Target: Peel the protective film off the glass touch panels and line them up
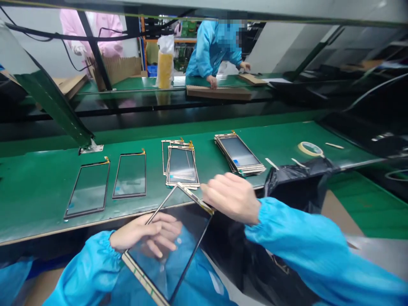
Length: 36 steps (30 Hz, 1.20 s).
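I hold a clear glass panel with a dark border tilted over my lap. My left hand supports it from below, its fingers showing through the glass. My right hand is closed at the panel's upper right corner, fingers curled at its edge. On the green table beyond lie two single panels, a small stack of panels and a taller stack.
A tape roll and small strips lie at the table's right. A black bag hangs at the table edge by my right arm. Across the line a person in blue handles cardboard; another in pink stands at the back left.
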Each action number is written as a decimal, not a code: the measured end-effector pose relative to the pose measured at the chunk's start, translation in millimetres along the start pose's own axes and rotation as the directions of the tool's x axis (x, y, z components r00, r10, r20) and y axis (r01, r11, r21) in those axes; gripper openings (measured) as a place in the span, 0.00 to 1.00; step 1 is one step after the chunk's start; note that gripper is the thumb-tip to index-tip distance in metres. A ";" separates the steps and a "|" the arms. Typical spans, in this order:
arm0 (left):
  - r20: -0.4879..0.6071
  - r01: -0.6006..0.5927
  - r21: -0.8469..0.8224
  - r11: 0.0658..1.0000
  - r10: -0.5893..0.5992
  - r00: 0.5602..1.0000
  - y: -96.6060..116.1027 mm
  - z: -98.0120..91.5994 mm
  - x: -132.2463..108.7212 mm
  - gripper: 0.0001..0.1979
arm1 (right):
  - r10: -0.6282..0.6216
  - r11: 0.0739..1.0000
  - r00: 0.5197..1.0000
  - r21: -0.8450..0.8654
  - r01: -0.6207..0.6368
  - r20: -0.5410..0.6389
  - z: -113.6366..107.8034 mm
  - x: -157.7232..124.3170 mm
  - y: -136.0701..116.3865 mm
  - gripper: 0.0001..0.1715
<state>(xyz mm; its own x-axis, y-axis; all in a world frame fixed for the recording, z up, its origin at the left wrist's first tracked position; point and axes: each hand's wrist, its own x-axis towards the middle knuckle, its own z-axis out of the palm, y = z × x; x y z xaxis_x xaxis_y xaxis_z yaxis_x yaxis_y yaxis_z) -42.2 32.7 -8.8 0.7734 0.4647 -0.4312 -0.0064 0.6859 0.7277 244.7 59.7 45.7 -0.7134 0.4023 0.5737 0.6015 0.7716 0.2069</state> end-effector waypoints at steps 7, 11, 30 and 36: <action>-0.013 -0.033 0.106 0.994 0.035 0.999 1.8 10.1 9.1 0.23 | 0.657 0.627 0.742 0.452 -0.634 0.130 -13.3 -48.9 2.9 0.06; -0.084 -0.004 0.408 0.913 0.042 0.996 1.0 27.4 1.1 0.25 | 0.477 0.630 0.838 0.561 -0.537 0.266 4.0 -23.9 -5.3 0.11; -0.188 0.045 0.948 0.314 0.440 0.878 -13.6 60.6 -19.9 0.23 | 0.698 0.177 0.646 0.799 -0.575 0.310 15.6 16.9 -42.8 0.11; -0.221 0.111 0.964 0.243 0.489 0.844 -24.1 60.9 -23.7 0.23 | 0.720 0.168 0.632 0.812 -0.559 0.287 11.0 24.5 -46.3 0.12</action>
<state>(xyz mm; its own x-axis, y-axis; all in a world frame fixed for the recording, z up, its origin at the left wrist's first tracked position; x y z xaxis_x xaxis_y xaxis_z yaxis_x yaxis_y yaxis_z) -21.7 -29.0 16.4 0.5094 0.8513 -0.1259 0.6953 -0.3209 0.6431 195.4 39.2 41.4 -0.1210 0.9510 0.2846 0.2084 0.3047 -0.9294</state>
